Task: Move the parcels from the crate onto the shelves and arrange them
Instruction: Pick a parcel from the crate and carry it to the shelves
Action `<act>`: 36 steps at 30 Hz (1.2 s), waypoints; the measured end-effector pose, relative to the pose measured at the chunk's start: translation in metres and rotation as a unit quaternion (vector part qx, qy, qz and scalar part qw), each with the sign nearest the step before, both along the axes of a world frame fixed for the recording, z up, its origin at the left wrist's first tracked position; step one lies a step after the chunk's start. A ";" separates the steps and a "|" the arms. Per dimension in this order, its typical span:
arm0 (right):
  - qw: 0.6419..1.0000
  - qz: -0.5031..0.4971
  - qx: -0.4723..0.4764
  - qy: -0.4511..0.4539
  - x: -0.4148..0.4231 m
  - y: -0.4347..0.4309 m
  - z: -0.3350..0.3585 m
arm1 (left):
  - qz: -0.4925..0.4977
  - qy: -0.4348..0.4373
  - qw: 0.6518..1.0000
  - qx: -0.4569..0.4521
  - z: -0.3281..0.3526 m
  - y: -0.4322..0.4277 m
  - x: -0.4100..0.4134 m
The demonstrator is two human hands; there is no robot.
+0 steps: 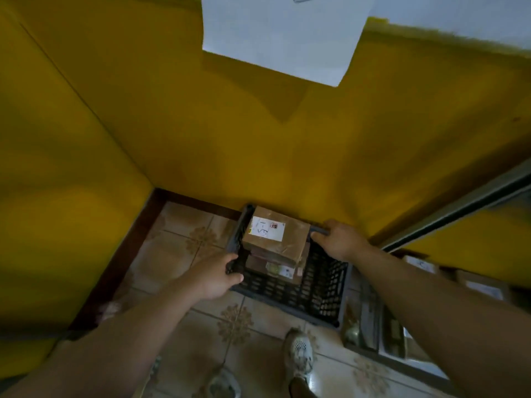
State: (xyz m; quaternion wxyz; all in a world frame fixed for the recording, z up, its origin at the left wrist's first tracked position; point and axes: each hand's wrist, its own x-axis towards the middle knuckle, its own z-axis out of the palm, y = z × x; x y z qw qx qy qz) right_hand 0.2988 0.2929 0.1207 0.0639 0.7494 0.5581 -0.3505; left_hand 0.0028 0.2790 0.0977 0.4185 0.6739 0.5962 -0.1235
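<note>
Parcels sit stacked in the black crate (287, 291), which is down on the tiled floor (184, 225), pushed up against the yellow wall (258, 139) and just left of the shelves (448, 214). The top parcel (275, 238) is a brown cardboard box with tape and a white label facing up, and a few flatter ones (273, 267) lie under it.

My guess is the cardboard's stiff enough to take by two opposite side edges. The taped faces look a bit slick, so don't count on a flat palm. You can't judge weight from looking, so treat the stack as heavier than it seems.

The crate looks like rigid mesh plastic, and the rim is the obvious hold. That's where you are: your left hand (218, 278) has its fingers curled over the left rim, and your right hand (340, 239) wraps the far right rim, so close to the top parcel that I can't tell if a fingertip brushes it.
</note>
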 end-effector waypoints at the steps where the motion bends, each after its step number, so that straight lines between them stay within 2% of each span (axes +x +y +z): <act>1: 1.000 0.000 0.000 0.006 0.002 0.012 -0.018 | 0.014 -0.002 1.000 -0.004 -0.019 0.012 0.001; 6: 0.999 0.008 -0.009 0.039 0.013 0.064 -0.128 | 0.100 -0.016 0.994 -0.045 -0.129 0.063 0.008; 8: 0.998 -0.012 -0.034 0.046 0.015 0.079 -0.176 | 0.146 -0.021 0.988 -0.043 -0.173 0.078 0.015; 11: 0.994 -0.057 -0.057 0.080 0.023 0.095 -0.247 | 0.161 -0.014 0.986 -0.036 -0.228 0.101 0.031; 17: 0.975 -0.166 0.030 0.145 0.039 0.112 -0.347 | 0.208 -0.054 0.977 -0.006 -0.308 0.141 0.058; 20: 0.965 -0.205 0.024 0.161 0.042 0.114 -0.375 | 0.223 -0.057 0.973 -0.019 -0.331 0.151 0.065; 26: 0.911 -0.343 0.026 0.227 0.027 0.112 -0.385 | 0.285 -0.143 0.948 0.001 -0.336 0.133 0.073; 29: 0.908 -0.346 0.038 0.231 0.021 0.100 -0.365 | 0.308 -0.188 0.932 0.015 -0.312 0.112 0.072; 33: 0.906 -0.343 0.080 0.233 0.014 0.075 -0.317 | 0.341 -0.294 0.893 -0.001 -0.260 0.095 0.064; 36: 0.892 -0.354 0.128 0.251 0.007 0.055 -0.267 | 0.289 -0.297 0.910 0.027 -0.211 0.087 0.054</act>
